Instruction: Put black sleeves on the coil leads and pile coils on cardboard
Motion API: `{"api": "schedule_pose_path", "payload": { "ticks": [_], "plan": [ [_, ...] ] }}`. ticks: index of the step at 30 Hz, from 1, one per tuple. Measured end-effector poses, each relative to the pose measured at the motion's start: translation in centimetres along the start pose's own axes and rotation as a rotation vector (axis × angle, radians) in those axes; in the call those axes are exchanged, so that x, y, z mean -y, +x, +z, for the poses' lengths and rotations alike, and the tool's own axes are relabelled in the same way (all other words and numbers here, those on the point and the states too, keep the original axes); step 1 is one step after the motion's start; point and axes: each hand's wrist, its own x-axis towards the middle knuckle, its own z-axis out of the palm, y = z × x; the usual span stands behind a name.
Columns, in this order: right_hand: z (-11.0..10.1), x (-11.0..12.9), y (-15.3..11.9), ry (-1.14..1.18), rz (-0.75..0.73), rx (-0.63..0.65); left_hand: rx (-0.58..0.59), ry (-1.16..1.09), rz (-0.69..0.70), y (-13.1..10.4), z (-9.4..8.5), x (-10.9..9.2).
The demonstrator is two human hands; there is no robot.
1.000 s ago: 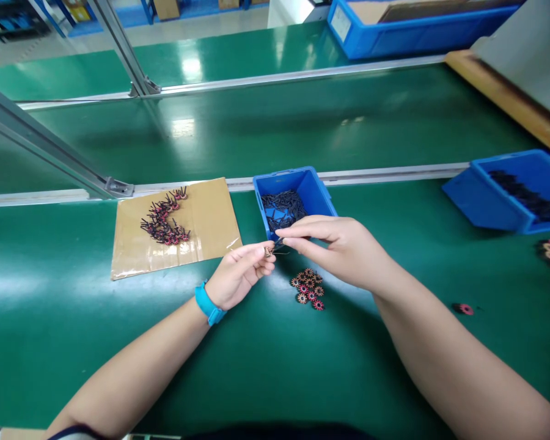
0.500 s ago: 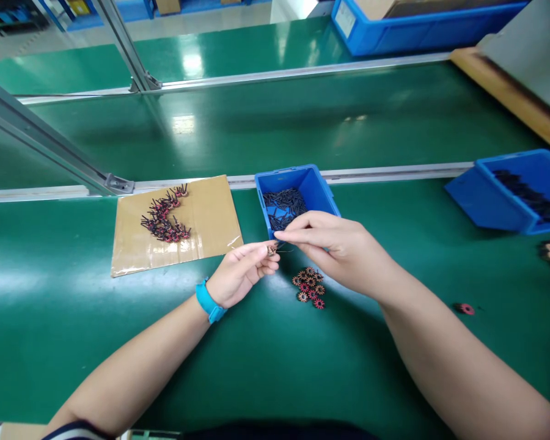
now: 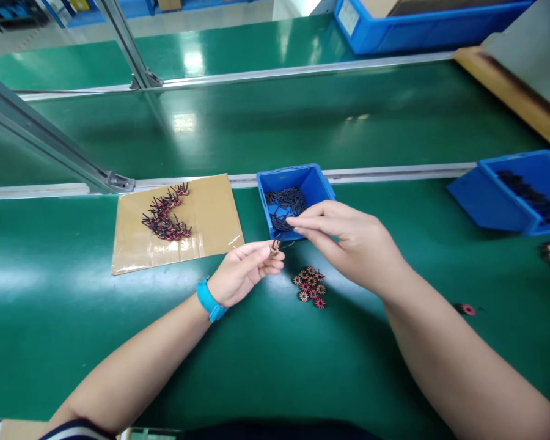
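My left hand [image 3: 250, 269], with a turquoise band at the wrist, pinches a small copper-wound motor stator [image 3: 274, 249] between thumb and fingers. Thin wires and dark sleeve ends stick up from the stator. My right hand [image 3: 343, 235] is just right of it, thumb and forefinger pinched together at the near edge of a blue bin [image 3: 318, 177]. Whether a small piece sits in that pinch cannot be made out. Inside the bin lie many short black sleeves [image 3: 291, 198]. Below the hands, several wound stators [image 3: 309, 286] form a loose cluster on the green bench.
Left, a tan cardboard sheet [image 3: 211, 214] carries a curved row of stators with black sleeves [image 3: 162, 220]. Another blue bin [image 3: 490, 198] with dark pieces stands at right, near a lone red stator [image 3: 467, 310]. A metal post [image 3: 73, 134] rises at left.
My right hand has moved slightly up and right, away from the stator, and its fingertips are now over the bin's edge. Dark sleeve ends on the stator are more visible. My left hand barely moved.
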Motion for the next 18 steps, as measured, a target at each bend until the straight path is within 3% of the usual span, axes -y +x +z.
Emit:
{"api": "schedule_pose_path", "payload": {
  "ticks": [3, 8, 18],
  "plan": [
    [-0.01, -0.28, 0.01, 0.043, 0.160, -0.052, 0.004, -0.007, 0.021, -0.02, 0.07, -0.06],
    [-0.22, -0.20, 0.03, 0.225, 0.325, 0.070, 0.022, -0.014, 0.051, 0.00, 0.09, 0.00],
    [-0.20, 0.08, -0.02, 0.080, 0.108, 0.115, 0.022, -0.016, 0.055, 0.03, 0.04, 0.03]
  ]
}}
